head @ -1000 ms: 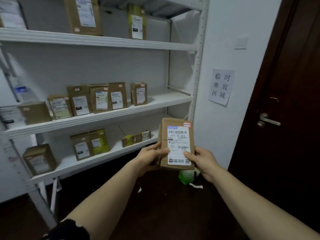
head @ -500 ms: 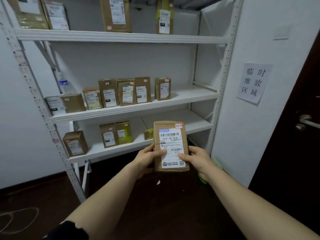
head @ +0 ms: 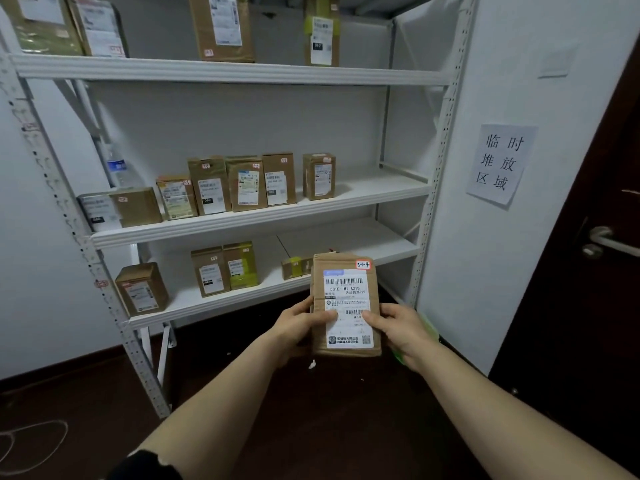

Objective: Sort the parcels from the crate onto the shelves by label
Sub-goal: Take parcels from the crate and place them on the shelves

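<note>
Squarely before you, just toward five o'clock from the middle of the view, you held the brown parcel upright in the air, touching no shelf. Its white shipping label faced you, with a small red-edged tag reading 5-1-4 at its one o'clock corner. Your left hand gripped it from nine o'clock, thumb laid on the label and fingers wrapped behind. Your right hand gripped it from three o'clock in the same way.

Behind the parcel ran the lower shelf of a white rack. At the parcel's ten o'clock a small flat box lay on that shelf. Two upright boxes stood touching each other farther toward nine, and a squat box sat near the rack's post.

At twelve o'clock the middle shelf carried a row of labelled boxes, with a water bottle behind its left end. Above that, the top shelf bore four taller parcels.

At two o'clock a paper sign hung on the white wall. At three o'clock stood a dark door with a metal handle.
</note>
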### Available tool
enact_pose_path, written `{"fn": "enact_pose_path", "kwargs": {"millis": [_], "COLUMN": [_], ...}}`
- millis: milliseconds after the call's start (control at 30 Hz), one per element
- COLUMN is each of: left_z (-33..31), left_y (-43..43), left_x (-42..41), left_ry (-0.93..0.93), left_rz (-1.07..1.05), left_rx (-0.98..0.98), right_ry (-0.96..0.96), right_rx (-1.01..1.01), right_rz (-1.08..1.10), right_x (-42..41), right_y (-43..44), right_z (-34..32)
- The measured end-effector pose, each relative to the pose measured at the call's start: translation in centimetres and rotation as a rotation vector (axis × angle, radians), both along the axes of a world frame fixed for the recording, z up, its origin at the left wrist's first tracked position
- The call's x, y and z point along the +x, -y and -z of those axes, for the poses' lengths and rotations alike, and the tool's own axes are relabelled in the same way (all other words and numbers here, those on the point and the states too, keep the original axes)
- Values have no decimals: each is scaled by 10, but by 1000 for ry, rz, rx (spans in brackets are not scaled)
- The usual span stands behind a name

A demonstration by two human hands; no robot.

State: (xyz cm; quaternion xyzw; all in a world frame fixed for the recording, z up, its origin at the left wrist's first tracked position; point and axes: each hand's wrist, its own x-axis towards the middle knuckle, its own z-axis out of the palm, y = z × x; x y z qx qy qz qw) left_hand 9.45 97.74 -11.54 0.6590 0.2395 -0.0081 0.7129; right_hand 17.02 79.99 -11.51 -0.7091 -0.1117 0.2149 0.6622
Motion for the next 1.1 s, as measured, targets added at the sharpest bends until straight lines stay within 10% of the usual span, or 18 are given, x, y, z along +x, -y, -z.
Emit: {"fn": "enact_pose_path", "kwargs": {"millis": [1100], "left_z": [2], "left_y": [10], "left_x": [-6], "left_ry": [-54], "left_rz": [25], "left_rx": [41], "right_ry": [-17], "right_rx": [-76], "right_rz": [53], "right_x": [-11], "right_y": [9], "right_z": [-3]}}
